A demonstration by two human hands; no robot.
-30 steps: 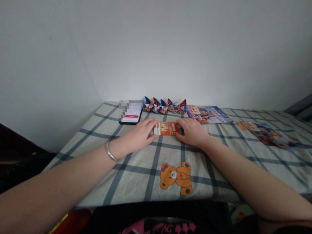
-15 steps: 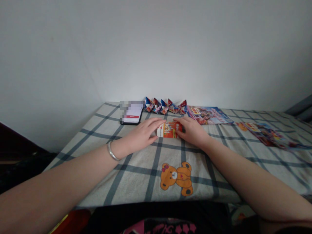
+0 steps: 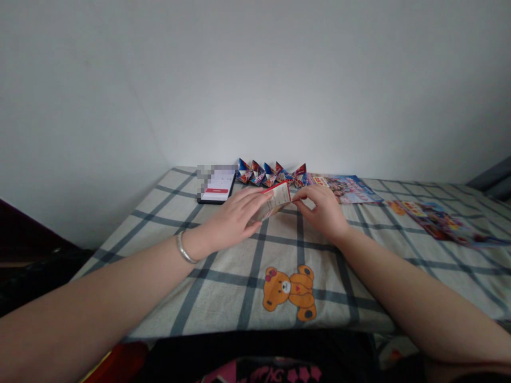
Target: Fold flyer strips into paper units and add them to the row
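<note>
A folded strip of printed paper [image 3: 278, 198], red and white, is tilted up off the checked cloth [image 3: 223, 298] between my hands. My left hand [image 3: 235, 218], a silver bangle on its wrist, lies with stretched fingers on the strip's left end. My right hand [image 3: 321, 210] pinches the strip's right end and lifts it. Just behind them, a row of several small folded paper shapes [image 3: 269, 174] stands along the wall.
A phone [image 3: 216, 187] with a lit screen lies at the back left. One colourful leaflet [image 3: 345, 187] lies behind my right hand, another leaflet [image 3: 437, 221] further right. An orange bear [image 3: 289, 287] is printed on the cloth near me. The wall is close behind.
The paper strip lay flat between both hands a second ago. My right hand has now lifted its right end, so it tilts up; my left hand slid over its left end.
</note>
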